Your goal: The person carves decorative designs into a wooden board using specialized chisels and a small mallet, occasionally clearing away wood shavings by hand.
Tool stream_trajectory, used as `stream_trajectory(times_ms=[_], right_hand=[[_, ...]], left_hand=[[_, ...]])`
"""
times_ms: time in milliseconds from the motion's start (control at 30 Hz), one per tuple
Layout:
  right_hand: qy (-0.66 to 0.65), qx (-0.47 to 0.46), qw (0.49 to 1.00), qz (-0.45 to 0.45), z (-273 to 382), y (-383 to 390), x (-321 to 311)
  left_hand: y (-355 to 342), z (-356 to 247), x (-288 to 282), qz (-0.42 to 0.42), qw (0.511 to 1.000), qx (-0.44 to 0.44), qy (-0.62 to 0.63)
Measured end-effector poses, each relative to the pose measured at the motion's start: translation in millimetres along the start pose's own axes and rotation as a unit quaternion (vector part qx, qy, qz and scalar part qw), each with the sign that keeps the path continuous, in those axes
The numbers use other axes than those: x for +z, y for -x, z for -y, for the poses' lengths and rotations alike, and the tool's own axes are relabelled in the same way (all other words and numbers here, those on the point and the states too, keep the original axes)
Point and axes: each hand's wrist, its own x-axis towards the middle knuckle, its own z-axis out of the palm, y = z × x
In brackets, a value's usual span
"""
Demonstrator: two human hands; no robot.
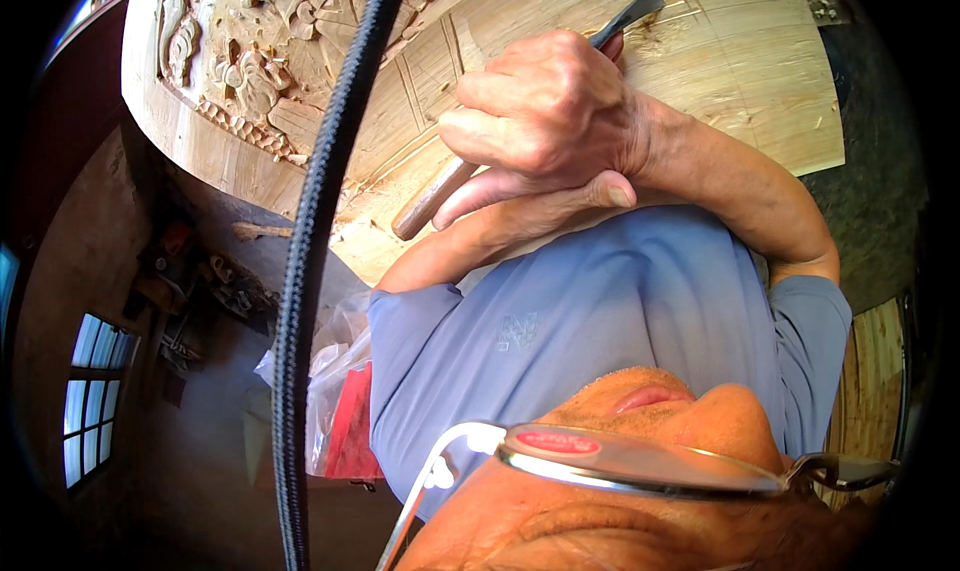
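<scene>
My right hand (550, 101) is closed in a fist around a carving chisel (430, 203). Its round wooden handle sticks out toward my body, and its dark flared metal blade points to the far right, low over the pale wood panel (770, 81). My left hand (605, 188) lies beneath the right hand and wrist, forearms crossing. The left thumb shows stretched out, but the left fingers are mostly hidden. A fingertip shows beside the blade's shank; whose hand it belongs to cannot be made out.
Carved relief (250, 76) covers the panel's far left, with pencil lines and shavings nearby. A black braided cable (320, 211) crosses the view. Left of me are a clear plastic bag (340, 351), a red item (350, 431) and a barred window (100, 396).
</scene>
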Motion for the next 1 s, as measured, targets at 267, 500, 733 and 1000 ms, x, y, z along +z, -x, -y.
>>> stream_trajectory(times_ms=[267, 500, 733, 1000], right_hand=[[-0.001, 0.002, 1.000, -0.010, -2, 1, -3], [-0.012, -0.007, 1.000, -0.022, -5, 1, -7], [-0.004, -0.006, 0.999, -0.038, -10, 3, -11], [-0.034, -0.007, 0.999, -0.023, -2, 7, -17]], left_hand=[[2, -6, 2, 0.023, 0.997, -0.014, -0.075], [3, -9, 6, 0.043, 0.989, -0.021, -0.137], [-1, -10, 10, 0.063, 0.977, -0.028, -0.200], [-1, -10, 15, 0.085, 0.960, -0.033, -0.264]])
